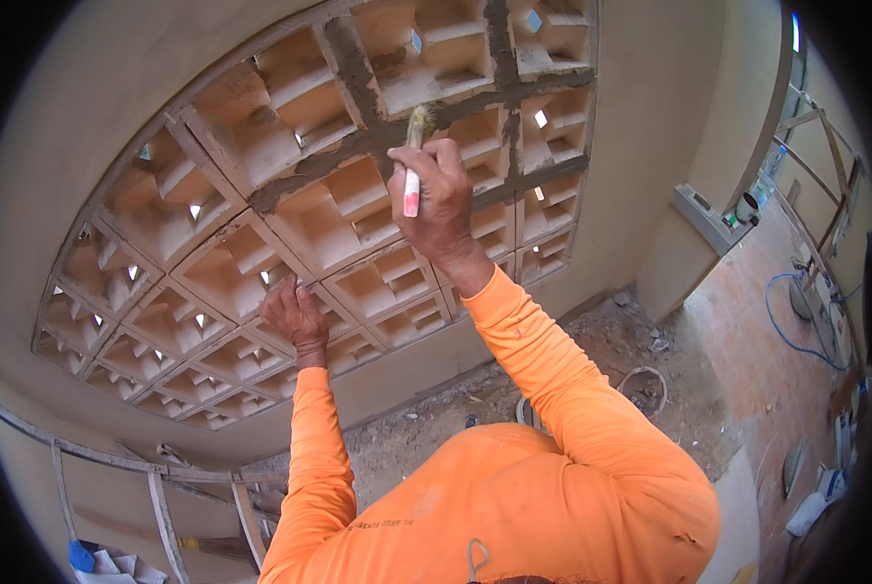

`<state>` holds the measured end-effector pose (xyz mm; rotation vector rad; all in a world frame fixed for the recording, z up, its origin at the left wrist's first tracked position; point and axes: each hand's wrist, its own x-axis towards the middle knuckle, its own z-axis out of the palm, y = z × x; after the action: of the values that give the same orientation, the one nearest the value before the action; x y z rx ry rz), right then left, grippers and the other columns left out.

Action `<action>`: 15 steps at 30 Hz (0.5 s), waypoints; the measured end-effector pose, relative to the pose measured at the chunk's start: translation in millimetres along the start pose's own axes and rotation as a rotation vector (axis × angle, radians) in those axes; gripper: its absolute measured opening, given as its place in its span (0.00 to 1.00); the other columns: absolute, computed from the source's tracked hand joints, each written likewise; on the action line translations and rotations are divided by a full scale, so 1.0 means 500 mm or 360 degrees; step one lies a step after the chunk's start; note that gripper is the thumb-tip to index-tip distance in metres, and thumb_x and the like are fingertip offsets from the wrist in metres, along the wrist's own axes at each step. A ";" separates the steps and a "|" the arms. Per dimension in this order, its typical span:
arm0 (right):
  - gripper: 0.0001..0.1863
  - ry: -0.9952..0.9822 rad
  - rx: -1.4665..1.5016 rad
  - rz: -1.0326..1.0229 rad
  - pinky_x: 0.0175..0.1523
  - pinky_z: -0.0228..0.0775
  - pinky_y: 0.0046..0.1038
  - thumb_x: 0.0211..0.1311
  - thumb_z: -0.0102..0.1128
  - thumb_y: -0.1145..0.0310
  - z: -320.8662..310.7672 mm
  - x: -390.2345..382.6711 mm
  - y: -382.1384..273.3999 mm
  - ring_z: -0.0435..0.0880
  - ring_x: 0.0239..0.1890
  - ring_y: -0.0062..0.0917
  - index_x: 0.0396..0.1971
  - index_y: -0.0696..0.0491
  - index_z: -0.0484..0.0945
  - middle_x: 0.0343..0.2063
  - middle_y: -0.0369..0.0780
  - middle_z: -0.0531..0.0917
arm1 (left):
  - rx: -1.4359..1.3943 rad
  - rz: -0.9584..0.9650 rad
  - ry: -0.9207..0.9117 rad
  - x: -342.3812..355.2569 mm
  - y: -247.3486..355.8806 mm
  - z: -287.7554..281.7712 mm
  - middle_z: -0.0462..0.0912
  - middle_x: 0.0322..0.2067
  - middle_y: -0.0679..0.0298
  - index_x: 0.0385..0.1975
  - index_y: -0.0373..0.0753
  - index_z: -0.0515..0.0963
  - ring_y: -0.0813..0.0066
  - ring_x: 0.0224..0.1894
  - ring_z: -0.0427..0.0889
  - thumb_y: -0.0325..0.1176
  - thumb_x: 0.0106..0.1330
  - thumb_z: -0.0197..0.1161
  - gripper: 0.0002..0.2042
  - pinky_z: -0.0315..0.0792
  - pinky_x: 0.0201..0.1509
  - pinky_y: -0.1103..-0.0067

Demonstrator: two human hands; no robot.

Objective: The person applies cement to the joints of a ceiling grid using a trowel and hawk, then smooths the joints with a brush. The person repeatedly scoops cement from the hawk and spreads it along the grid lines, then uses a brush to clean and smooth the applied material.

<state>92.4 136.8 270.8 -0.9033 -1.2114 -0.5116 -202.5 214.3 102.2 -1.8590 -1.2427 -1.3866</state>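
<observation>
My right hand [436,200] is closed around a paintbrush [413,175] with a pale handle that is red near its end. The brush's bristles touch a joint of wet grey mortar [368,141] on a wall panel of openwork breeze blocks [319,204]. Grey mortar covers several joints in the panel's upper right part, while the joints at lower left look bare. Lower and to the left, my left hand [295,316] rests against the edge of a block, fingers bent over it. Whether those fingers hold anything small is hidden.
A metal ladder [163,474] lies along the lower left. Rubble and dirt [601,355] run along the wall's foot, with a round bucket rim [642,391] there. A blue hose [796,341] and metal frame [825,161] are at right. A cup [745,207] stands on a ledge [704,219].
</observation>
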 end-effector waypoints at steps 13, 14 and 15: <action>0.09 0.0719 -0.0315 0.0184 0.41 0.78 0.40 0.58 0.61 0.78 -0.121 0.070 0.156 0.83 0.36 0.42 0.39 0.56 0.83 0.35 0.46 0.82 | 0.0027 -0.0067 -0.0100 0.000 -0.002 -0.014 0.81 0.54 0.60 0.58 0.41 0.81 0.60 0.61 0.70 0.45 0.79 0.50 0.20 0.56 0.72 0.60; 0.10 0.0555 -0.0174 0.0156 0.42 0.77 0.40 0.58 0.62 0.78 -0.098 0.062 0.127 0.82 0.37 0.43 0.40 0.55 0.82 0.36 0.47 0.80 | 0.0042 -0.0071 -0.0095 -0.004 -0.010 -0.012 0.81 0.54 0.60 0.58 0.41 0.82 0.60 0.61 0.70 0.44 0.79 0.50 0.19 0.56 0.71 0.60; 0.10 0.0411 0.0104 0.0176 0.43 0.77 0.41 0.57 0.62 0.78 -0.068 0.048 0.079 0.81 0.36 0.44 0.40 0.55 0.82 0.35 0.46 0.79 | 0.0048 -0.0074 -0.0099 -0.003 -0.013 -0.010 0.81 0.53 0.60 0.58 0.41 0.82 0.60 0.61 0.70 0.44 0.79 0.51 0.19 0.56 0.71 0.60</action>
<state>149.1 134.5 278.2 -0.8163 -0.9336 -0.4811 -210.9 212.8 102.0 -1.8770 -1.3383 -1.3361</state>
